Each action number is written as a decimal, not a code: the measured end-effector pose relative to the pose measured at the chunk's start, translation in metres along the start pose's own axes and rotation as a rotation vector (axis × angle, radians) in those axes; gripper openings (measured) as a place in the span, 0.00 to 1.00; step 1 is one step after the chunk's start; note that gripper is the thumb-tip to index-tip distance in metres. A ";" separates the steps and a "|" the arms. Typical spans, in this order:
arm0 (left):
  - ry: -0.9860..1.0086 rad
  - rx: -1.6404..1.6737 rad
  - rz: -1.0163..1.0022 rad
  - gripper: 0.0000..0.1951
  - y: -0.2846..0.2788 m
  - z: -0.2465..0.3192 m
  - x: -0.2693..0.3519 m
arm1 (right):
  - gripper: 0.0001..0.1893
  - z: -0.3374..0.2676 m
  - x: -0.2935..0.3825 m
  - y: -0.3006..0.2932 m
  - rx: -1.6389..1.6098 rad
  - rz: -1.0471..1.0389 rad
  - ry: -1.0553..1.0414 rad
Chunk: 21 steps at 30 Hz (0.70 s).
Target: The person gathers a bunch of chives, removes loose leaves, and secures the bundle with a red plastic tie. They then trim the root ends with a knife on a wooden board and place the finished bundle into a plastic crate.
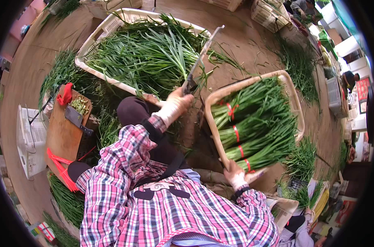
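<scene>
My left hand (176,103), wrapped at the wrist, grips the dark handle of a long metal hook (204,51). It reaches over the near right corner of a large white plastic crate (112,81) heaped with loose garlic chives (143,55). At the lower right, my right hand (234,173) holds the near corner of a second plastic crate (211,119); its fingers are partly hidden. In that crate, several chive bundles (258,123) lie side by side, bound with red ties (236,133).
At left, a wooden board (64,129) carries a cleaver (77,119), trimmings (79,105) and a red cloth (64,94). Red strips (61,169) hang by its near end. A white crate (32,139) stands beyond. Loose chives (298,68) litter the floor. Another person (301,228) sits lower right.
</scene>
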State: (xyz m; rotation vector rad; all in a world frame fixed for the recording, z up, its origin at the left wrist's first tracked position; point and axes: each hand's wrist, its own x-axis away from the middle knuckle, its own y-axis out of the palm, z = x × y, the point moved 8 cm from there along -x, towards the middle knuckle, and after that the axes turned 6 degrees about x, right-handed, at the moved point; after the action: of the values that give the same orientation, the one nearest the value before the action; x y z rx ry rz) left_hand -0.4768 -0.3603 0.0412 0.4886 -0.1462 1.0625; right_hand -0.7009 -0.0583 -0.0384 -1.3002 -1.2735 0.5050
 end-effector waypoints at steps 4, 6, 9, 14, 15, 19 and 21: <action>0.129 -0.757 0.063 0.36 0.027 -0.021 0.006 | 0.23 0.046 0.035 0.012 0.048 -0.209 0.115; 0.308 -1.017 0.059 0.37 0.048 -0.024 0.010 | 0.24 0.059 0.043 0.016 0.037 -0.172 0.107; 0.413 -1.223 0.092 0.33 0.055 -0.045 0.005 | 0.25 0.060 0.043 0.018 0.021 -0.108 0.089; 0.562 -1.782 -0.215 0.27 0.071 -0.058 0.002 | 0.21 0.056 0.043 0.017 0.035 -0.055 0.089; 0.489 -1.875 -0.334 0.27 0.073 -0.065 -0.001 | 0.19 0.053 0.041 0.014 0.036 -0.017 0.073; 0.403 -1.876 -0.382 0.27 0.064 -0.090 -0.021 | 0.15 0.050 0.038 0.014 0.023 -0.054 0.097; 0.301 -1.935 -0.364 0.31 0.045 -0.112 -0.045 | 0.14 0.047 0.041 0.008 -0.017 -0.002 0.102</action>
State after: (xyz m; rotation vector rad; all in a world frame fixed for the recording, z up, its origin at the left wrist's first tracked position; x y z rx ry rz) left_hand -0.5508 -0.3279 -0.0589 -1.3355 -0.6730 0.2599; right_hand -0.7267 -0.0012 -0.0395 -1.3221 -1.1963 0.4218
